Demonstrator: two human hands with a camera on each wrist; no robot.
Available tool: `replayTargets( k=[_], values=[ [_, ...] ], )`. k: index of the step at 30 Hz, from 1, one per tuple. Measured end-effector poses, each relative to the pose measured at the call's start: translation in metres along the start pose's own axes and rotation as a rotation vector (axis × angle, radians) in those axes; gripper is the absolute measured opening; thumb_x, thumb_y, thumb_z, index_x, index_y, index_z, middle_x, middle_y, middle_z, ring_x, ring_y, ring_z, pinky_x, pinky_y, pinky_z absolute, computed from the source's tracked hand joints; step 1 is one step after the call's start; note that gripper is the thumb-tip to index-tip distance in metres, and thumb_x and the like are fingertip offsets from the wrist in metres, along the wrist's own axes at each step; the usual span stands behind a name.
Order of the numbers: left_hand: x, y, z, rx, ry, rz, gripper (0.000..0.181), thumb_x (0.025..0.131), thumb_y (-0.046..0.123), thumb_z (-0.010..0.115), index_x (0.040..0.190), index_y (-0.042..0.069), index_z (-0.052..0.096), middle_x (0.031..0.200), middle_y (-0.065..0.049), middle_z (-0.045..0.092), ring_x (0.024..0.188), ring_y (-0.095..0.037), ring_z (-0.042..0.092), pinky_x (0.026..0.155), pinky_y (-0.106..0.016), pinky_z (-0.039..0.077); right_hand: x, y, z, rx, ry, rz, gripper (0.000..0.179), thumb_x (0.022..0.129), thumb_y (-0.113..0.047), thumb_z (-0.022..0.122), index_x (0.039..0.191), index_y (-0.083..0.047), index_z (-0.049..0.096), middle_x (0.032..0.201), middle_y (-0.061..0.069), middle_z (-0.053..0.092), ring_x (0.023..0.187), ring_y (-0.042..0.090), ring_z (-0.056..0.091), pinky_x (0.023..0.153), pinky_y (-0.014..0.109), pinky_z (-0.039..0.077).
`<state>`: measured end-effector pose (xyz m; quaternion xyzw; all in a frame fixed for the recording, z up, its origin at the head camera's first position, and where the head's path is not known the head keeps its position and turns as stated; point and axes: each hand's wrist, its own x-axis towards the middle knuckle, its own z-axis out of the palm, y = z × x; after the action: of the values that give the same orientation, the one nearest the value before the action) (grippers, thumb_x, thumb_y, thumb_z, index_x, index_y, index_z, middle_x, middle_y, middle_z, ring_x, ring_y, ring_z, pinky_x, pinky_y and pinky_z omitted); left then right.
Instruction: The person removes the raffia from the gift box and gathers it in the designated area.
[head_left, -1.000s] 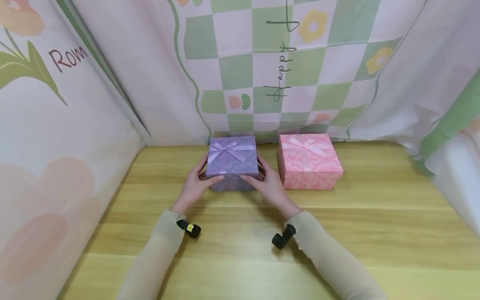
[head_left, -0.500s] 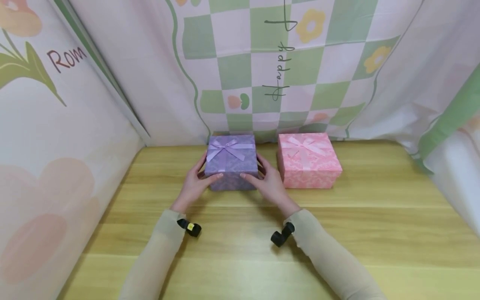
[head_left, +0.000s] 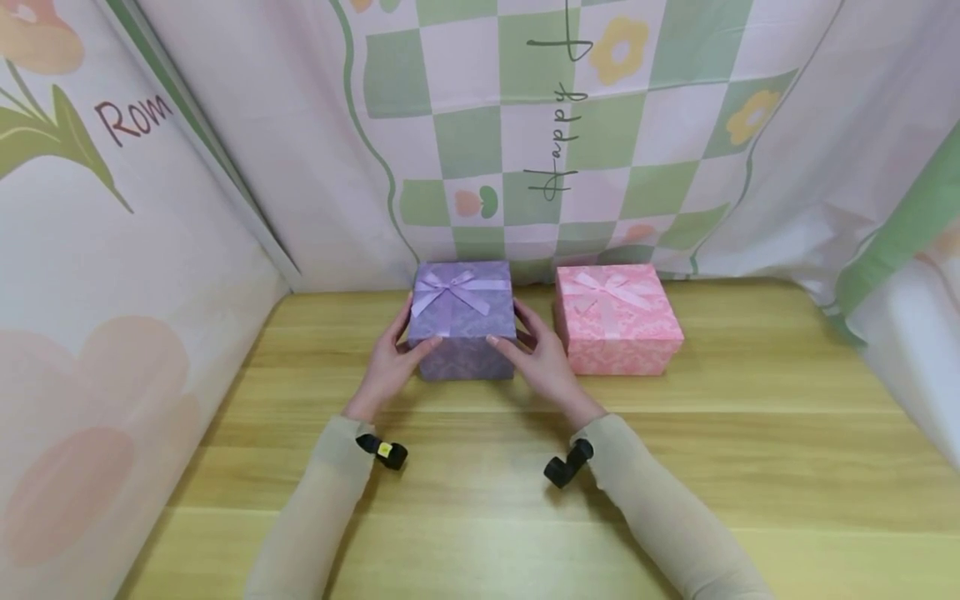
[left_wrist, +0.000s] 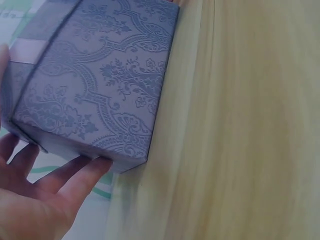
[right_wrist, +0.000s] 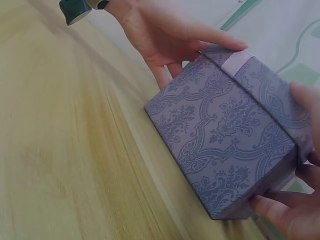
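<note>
A purple patterned gift box (head_left: 465, 358) stands at the back of the table, a lilac ribbon bow (head_left: 452, 287) on its lid (head_left: 491, 323). My left hand (head_left: 386, 362) holds the lid's near left corner, thumb on the front rim and fingers along the side. The right hand (head_left: 546, 362) grips the opposite corner the same way. In the left wrist view, some fingers lie against the box body (left_wrist: 100, 90) below the lid's edge. Both hands appear around the box in the right wrist view, with the lid still over the body (right_wrist: 215, 130). The inside is hidden.
A pink gift box (head_left: 618, 325) with a pale pink bow stands just right of the purple one, close to my right hand. Behind both hangs a checked curtain (head_left: 468, 142). Another printed curtain (head_left: 142, 292) borders the wooden table (head_left: 480, 517) on the left.
The purple lid has risen slightly, and more of the box front shows beneath it. My thumbs have moved up with it. The pink box stays in place on the table.
</note>
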<state>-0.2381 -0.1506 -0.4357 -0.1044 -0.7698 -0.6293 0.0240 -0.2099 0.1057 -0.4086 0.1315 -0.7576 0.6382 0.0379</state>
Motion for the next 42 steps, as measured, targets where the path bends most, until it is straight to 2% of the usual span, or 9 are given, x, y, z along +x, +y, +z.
replayTargets(
  k=[5, 13, 19, 25, 28, 31, 36, 38, 42],
  values=[
    [0.0, 0.0, 0.002, -0.031, 0.01, 0.003, 0.085, 0.096, 0.015, 0.074, 0.163, 0.03, 0.025, 0.166, -0.007, 0.022, 0.133, -0.039, 0.048, 0.106, -0.044, 0.046, 0.009, 0.027, -0.001, 0.019, 0.007, 0.001, 0.078, 0.096, -0.019, 0.074, 0.161, -0.014, 0.031, 0.164, 0.008, 0.027, 0.138, 0.041, 0.043, 0.109, 0.045, 0.043],
    [0.002, 0.0, 0.004, -0.037, 0.028, 0.048, 0.083, 0.097, 0.013, 0.072, 0.164, 0.021, 0.023, 0.165, -0.009, 0.024, 0.142, -0.031, 0.038, 0.107, -0.044, 0.044, 0.008, 0.027, 0.0, 0.022, 0.037, 0.013, 0.075, 0.095, -0.03, 0.076, 0.159, -0.03, 0.036, 0.163, -0.003, 0.03, 0.131, 0.041, 0.051, 0.098, 0.043, 0.052],
    [0.001, 0.008, 0.003, -0.005, 0.016, 0.059, 0.081, 0.1, 0.014, 0.069, 0.164, 0.019, 0.02, 0.166, -0.009, 0.02, 0.148, -0.03, 0.027, 0.112, -0.048, 0.038, 0.009, 0.026, 0.002, 0.048, 0.052, 0.028, 0.075, 0.096, -0.026, 0.075, 0.16, -0.028, 0.035, 0.164, 0.0, 0.03, 0.131, 0.042, 0.051, 0.099, 0.043, 0.051],
    [-0.012, 0.043, 0.004, 0.02, 0.0, 0.045, 0.079, 0.1, 0.01, 0.068, 0.163, 0.009, 0.019, 0.166, -0.015, 0.02, 0.148, -0.033, 0.027, 0.113, -0.047, 0.036, 0.006, 0.012, 0.002, 0.071, 0.03, 0.061, 0.076, 0.098, -0.019, 0.072, 0.162, -0.019, 0.03, 0.165, 0.006, 0.025, 0.134, 0.045, 0.047, 0.101, 0.047, 0.049],
    [-0.015, 0.052, 0.004, 0.046, -0.004, 0.042, 0.079, 0.101, 0.011, 0.066, 0.163, 0.009, 0.018, 0.166, -0.015, 0.019, 0.149, -0.032, 0.025, 0.117, -0.045, 0.031, 0.001, -0.003, 0.0, 0.062, 0.009, 0.059, 0.076, 0.099, -0.016, 0.069, 0.162, -0.012, 0.027, 0.165, 0.011, 0.023, 0.136, 0.047, 0.044, 0.105, 0.048, 0.045],
    [-0.014, 0.054, 0.003, 0.06, 0.001, 0.048, 0.078, 0.102, 0.013, 0.065, 0.163, 0.009, 0.017, 0.166, -0.015, 0.018, 0.15, -0.03, 0.023, 0.12, -0.041, 0.024, 0.0, -0.008, -0.001, 0.054, -0.013, 0.032, 0.074, 0.101, -0.014, 0.066, 0.162, -0.007, 0.025, 0.165, 0.012, 0.022, 0.141, 0.044, 0.037, 0.112, 0.048, 0.038],
    [-0.002, 0.037, -0.002, 0.075, 0.024, 0.092, 0.076, 0.102, 0.015, 0.064, 0.163, 0.009, 0.019, 0.166, -0.012, 0.019, 0.152, -0.028, 0.017, 0.122, -0.038, 0.015, 0.008, 0.003, -0.005, 0.033, 0.004, -0.038, 0.066, 0.104, -0.019, 0.062, 0.161, -0.009, 0.03, 0.163, 0.01, 0.031, 0.148, 0.03, 0.031, 0.119, 0.044, 0.025],
    [0.003, 0.031, -0.004, 0.041, 0.037, 0.123, 0.071, 0.104, 0.013, 0.061, 0.162, 0.008, 0.022, 0.166, -0.013, 0.021, 0.152, -0.028, 0.018, 0.122, -0.037, 0.015, 0.012, 0.005, -0.007, 0.036, 0.02, -0.074, 0.063, 0.104, -0.02, 0.062, 0.159, -0.008, 0.035, 0.16, 0.012, 0.036, 0.147, 0.027, 0.032, 0.12, 0.044, 0.025],
    [0.004, 0.036, -0.008, -0.067, 0.074, 0.213, 0.057, 0.105, 0.007, 0.055, 0.158, 0.0, 0.033, 0.161, -0.019, 0.032, 0.149, -0.027, 0.028, 0.121, -0.035, 0.021, 0.015, -0.003, -0.009, 0.06, 0.04, -0.148, 0.053, 0.104, -0.013, 0.06, 0.153, -0.002, 0.044, 0.154, 0.018, 0.045, 0.143, 0.031, 0.038, 0.117, 0.048, 0.03]
  ],
)
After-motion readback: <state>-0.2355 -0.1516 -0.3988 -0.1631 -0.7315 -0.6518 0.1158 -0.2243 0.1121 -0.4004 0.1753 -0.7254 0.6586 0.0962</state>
